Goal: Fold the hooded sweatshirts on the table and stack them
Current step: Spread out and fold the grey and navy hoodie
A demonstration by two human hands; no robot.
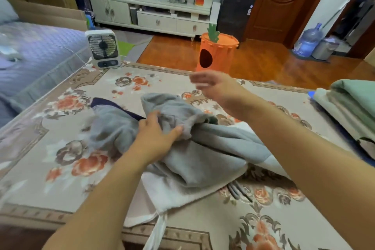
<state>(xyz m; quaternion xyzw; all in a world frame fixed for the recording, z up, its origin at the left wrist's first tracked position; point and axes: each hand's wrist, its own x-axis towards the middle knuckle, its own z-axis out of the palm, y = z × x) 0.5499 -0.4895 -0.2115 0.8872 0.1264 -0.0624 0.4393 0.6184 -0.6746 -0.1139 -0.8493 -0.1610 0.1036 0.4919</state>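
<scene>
The left hand is gripping the bunched grey hooded sweatshirt mid-desk — likely pinning it for spreading. The right hand is hovering above, blurred, fingers loose and holding nothing — folded garments are waiting at the right.

You see a grey sweatshirt with a dark blue part at its far left end. Under it lies a white cloth. The tabletop wears a beige cover with orange and brown flowers and a brown border. At your right sits a stack of folded clothes, green on top and pale below. The little fan is white with a dark grille. The carrot-shaped bin is orange with green leaves. The bed cover is light purple.
</scene>
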